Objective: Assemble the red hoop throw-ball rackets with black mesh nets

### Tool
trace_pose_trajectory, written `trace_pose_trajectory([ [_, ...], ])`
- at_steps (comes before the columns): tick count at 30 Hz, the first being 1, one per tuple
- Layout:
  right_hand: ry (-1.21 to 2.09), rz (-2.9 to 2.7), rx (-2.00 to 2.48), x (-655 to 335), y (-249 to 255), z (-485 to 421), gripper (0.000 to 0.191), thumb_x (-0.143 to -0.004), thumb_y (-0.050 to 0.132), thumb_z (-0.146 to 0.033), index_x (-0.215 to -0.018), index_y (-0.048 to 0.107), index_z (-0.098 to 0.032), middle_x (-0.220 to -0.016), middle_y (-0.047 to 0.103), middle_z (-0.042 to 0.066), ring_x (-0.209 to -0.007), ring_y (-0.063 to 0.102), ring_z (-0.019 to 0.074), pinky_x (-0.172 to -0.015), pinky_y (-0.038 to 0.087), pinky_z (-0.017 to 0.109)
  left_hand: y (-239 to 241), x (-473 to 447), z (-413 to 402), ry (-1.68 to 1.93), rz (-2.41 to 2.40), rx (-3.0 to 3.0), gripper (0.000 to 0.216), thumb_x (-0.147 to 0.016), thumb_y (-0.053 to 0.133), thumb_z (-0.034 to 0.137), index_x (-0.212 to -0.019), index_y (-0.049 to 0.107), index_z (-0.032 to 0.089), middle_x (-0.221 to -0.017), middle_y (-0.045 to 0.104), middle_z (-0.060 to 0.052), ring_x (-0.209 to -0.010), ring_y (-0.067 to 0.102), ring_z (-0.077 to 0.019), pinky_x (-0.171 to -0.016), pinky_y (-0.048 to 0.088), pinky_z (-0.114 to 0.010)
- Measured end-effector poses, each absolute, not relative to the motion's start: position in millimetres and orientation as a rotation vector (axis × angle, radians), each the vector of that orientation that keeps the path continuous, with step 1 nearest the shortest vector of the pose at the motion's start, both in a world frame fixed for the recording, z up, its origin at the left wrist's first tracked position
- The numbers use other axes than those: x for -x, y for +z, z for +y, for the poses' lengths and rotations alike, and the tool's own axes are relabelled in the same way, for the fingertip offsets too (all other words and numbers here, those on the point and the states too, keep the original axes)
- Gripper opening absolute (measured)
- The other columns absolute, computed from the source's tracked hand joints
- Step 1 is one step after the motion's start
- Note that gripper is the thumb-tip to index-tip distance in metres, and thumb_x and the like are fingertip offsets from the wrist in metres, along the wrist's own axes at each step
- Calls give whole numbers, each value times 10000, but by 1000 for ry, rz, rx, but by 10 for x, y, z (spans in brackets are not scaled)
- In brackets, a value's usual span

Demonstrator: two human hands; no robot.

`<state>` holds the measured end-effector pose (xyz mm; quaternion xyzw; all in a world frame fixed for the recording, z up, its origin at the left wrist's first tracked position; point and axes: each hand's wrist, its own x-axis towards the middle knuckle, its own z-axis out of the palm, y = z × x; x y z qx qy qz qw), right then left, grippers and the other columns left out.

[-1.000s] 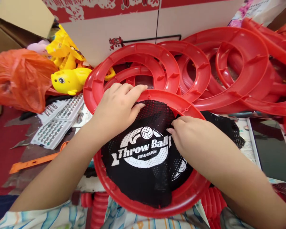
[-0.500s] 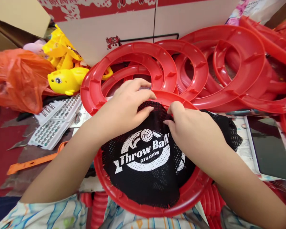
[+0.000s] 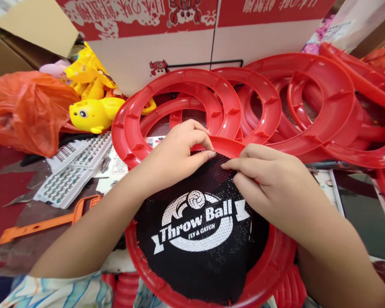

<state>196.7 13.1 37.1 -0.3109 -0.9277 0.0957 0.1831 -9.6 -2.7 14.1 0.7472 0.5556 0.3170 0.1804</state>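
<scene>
A round black mesh cloth (image 3: 192,273) printed "Throw Ball" in white lies over a red plastic ring (image 3: 272,269) in front of me. My left hand (image 3: 186,145) grips the ring's far rim, its thumb pressing the cloth's upper edge and its fingers curled over behind. Close by, my right hand (image 3: 272,175) has its fingers bent together on the cloth's upper right edge, its index fingertip near my left thumb. The cloth's right part is loose and folded, and my right hand covers some of it.
More red rings (image 3: 336,94) are heaped along the back, before a white and red carton (image 3: 131,55). To the left are an orange bag (image 3: 32,111), a yellow toy (image 3: 96,113), a bit set (image 3: 60,184) and an orange tool (image 3: 45,224). A tablet-like device (image 3: 362,209) lies right.
My right hand has pulled the cloth's folded right side outward, so the whole print shows. Its fingertips now rest flatter near the rim. My left hand stays on the rim; the view has tilted up slightly.
</scene>
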Motion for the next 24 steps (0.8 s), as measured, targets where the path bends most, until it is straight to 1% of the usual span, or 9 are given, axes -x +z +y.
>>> trace_pose_trajectory([
  [7, 59, -2628, 837, -1938, 298, 154, 336, -928, 411, -125, -906, 746, -106, -719, 585, 52, -660, 562, 156, -645, 448, 286, 29, 18, -65, 935, 1639, -2129, 113, -946, 521, 194, -857, 587, 174, -1037, 615, -70, -1014, 585, -211, -935, 481, -420],
  [12, 29, -2662, 907, -1921, 271, 169, 358, -932, 399, -144, -1003, 748, -104, -736, 601, 59, -666, 579, 158, -638, 443, 278, 1, -9, -52, 955, 1688, -2124, 102, -927, 535, 178, -838, 583, 161, -1020, 601, -80, -1005, 580, -221, -930, 471, -421],
  [16, 55, -2698, 951, -1941, 274, 181, 343, -910, 422, -150, -954, 761, -124, -724, 599, 61, -642, 572, 159, -607, 417, 275, 1, -4, -39, 966, 1694, -2112, 98, -903, 556, 170, -817, 599, 155, -1009, 609, -84, -1010, 593, -226, -937, 472, -418],
  [18, 123, -2700, 1003, -1956, 295, 197, 328, -885, 445, -134, -962, 764, -144, -748, 627, 62, -669, 597, 169, -613, 415, 279, 2, 5, -41, 972, 1685, -2117, 94, -896, 565, 172, -809, 601, 161, -999, 619, -77, -1003, 602, -221, -931, 480, -408],
  [21, 399, -2597, 1108, -1982, 351, 218, 286, -863, 501, -115, -978, 753, -186, -794, 691, 31, -712, 639, 165, -654, 449, 281, -8, 14, -64, 988, 1686, -2164, 50, -894, 570, 166, -852, 596, 172, -1016, 652, -71, -1012, 619, -215, -929, 497, -399],
  [22, 503, -2526, 1141, -1991, 371, 220, 259, -863, 528, -124, -981, 746, -199, -771, 696, 10, -682, 634, 151, -650, 456, 276, -15, 15, -76, 1005, 1693, -2197, 33, -894, 567, 158, -888, 595, 173, -1037, 666, -75, -1028, 624, -218, -940, 500, -404],
  [24, 666, -2376, 1198, -2009, 404, 217, 210, -870, 573, -157, -988, 733, -225, -694, 677, -29, -595, 597, 125, -618, 462, 266, -34, 14, -102, 1032, 1690, -2297, 89, -904, 551, 139, -972, 598, 170, -1113, 680, -94, -1095, 624, -234, -981, 496, -425],
])
